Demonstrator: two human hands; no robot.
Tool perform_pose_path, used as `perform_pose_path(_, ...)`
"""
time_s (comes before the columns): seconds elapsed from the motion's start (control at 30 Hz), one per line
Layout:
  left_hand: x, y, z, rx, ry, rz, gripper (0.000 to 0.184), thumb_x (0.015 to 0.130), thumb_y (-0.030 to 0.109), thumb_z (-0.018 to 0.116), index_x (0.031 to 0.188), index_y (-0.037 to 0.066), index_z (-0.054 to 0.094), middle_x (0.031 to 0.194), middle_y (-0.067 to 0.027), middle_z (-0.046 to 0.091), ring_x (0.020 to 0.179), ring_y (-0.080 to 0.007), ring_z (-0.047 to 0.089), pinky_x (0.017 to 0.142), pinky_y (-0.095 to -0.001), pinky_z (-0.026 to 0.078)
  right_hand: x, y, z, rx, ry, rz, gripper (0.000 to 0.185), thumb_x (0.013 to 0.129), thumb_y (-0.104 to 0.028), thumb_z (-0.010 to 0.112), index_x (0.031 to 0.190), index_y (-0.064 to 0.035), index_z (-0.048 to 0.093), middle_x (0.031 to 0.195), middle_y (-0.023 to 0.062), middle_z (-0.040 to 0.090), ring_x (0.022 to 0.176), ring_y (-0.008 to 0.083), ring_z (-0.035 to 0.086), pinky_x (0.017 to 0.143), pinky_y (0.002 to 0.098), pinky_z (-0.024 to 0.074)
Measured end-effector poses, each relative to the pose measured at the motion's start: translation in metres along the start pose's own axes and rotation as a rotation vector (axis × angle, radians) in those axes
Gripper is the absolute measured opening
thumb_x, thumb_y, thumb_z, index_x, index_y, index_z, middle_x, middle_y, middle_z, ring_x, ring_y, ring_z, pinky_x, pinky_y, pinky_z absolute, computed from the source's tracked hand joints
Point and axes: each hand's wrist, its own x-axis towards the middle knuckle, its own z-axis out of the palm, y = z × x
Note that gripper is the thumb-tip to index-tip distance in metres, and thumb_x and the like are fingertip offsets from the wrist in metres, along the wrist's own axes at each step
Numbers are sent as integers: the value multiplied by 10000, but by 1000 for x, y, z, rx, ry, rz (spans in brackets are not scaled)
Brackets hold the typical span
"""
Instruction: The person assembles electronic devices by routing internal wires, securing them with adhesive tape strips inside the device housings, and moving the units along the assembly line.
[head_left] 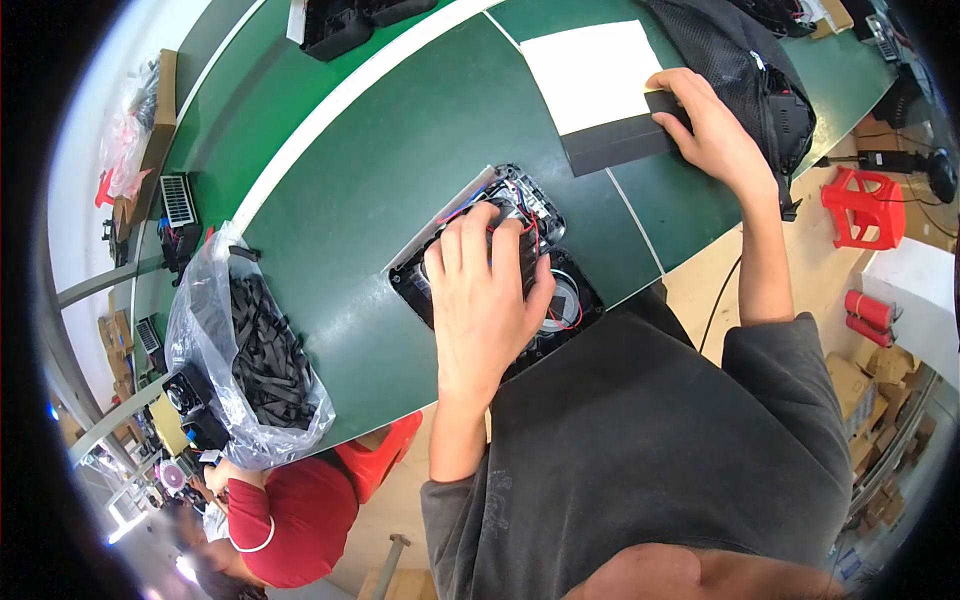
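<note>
An opened black electronic housing [408, 284] lies on the green table close to my body, with red and blue wires, a circuit board and a round speaker-like part [562, 300] inside. My left hand [480, 290] reaches over its middle, fingers curled down around a dark part [513, 243] among the wires; most of that part is hidden under the palm. Farther right, a black slab [618, 146] with a white sheet [590, 75] on top lies on the table. My right hand [712, 135] closes on its right end, thumb and fingers around the black edge.
A clear plastic bag [210, 330] of black strips sits at the left. Behind my right hand is a black mesh bag [735, 70]. Another black case [340, 25] stands at the far edge. A person in red [295, 520] sits at the left, and a red stool [865, 208] stands right.
</note>
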Motion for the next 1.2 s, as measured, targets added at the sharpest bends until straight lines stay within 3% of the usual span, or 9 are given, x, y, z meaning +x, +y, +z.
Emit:
perform_pose_path(0.23, -7, 4, 2, -49, -1, -29, 345, 845, 137, 823, 1149, 23, 709, 1124, -118, 692, 1087, -276, 633, 977, -434, 421, -6, 1, 1, -70, 35, -42, 242, 963, -64, 723, 1178, -8, 628, 1211, 154, 685, 1205, 356, 646, 1052, 434, 527)
perform_pose_path(0.5, -4, 10, 8, -85, 58, -122, 181, 879, 159, 840, 993, 41, 764, 1271, -89, 674, 1214, -292, 577, 1028, -454, 338, -12, -4, 0, 31, 91, 68, 202, 955, -74, 740, 1132, -29, 654, 1131, 132, 743, 1107, 347, 715, 942, 421, 580)
perform_pose_path(0.6, -5, 10, 9, -107, 32, -111, 152, 894, 135, 817, 982, 30, 754, 1285, -93, 681, 1229, -297, 581, 1045, -454, 335, -7, -17, -1, -168, 279, -134, 152, 935, -41, 761, 1065, -19, 686, 1116, 127, 744, 1034, 347, 733, 907, 414, 588)
perform_pose_path(0.73, -6, 1, 6, -156, 13, -120, 123, 927, 76, 757, 1024, 11, 718, 1250, -127, 697, 1209, -334, 606, 1076, -460, 362, -8, -71, -1, 373, 129, -120, 172, 862, 21, 809, 1008, -9, 722, 1041, 117, 729, 974, 295, 720, 862, 375, 590)
perform_pose_path(0.83, -6, -4, 16, -269, 56, -136, 130, 945, 27, 718, 1062, -11, 677, 1222, -161, 697, 1181, -366, 616, 1046, -468, 435, -7, -104, 17, 511, -19, -377, 211, 851, 60, 805, 1032, -26, 736, 1016, 79, 725, 923, 265, 713, 790, 364, 591)
perform_pose_path(0.87, -4, -2, 16, -315, 71, -128, 137, 956, -11, 687, 1085, -34, 647, 1191, -189, 697, 1153, -394, 619, 1002, -469, 492, -6, -112, 25, 503, -42, -401, 205, 857, 42, 806, 1037, -29, 739, 1024, 79, 723, 940, 277, 709, 804, 374, 591)
perform_pose_path(1.2, -12, -2, 1, -102, 35, -93, 207, 907, 14, 720, 1095, -40, 654, 1331, -216, 633, 1256, -419, 601, 1009, -502, 531, -2, -124, 49, 525, -187, -371, 155, 889, -20, 794, 1036, -47, 750, 1050, 75, 719, 988, 306, 699, 849, 397, 586)
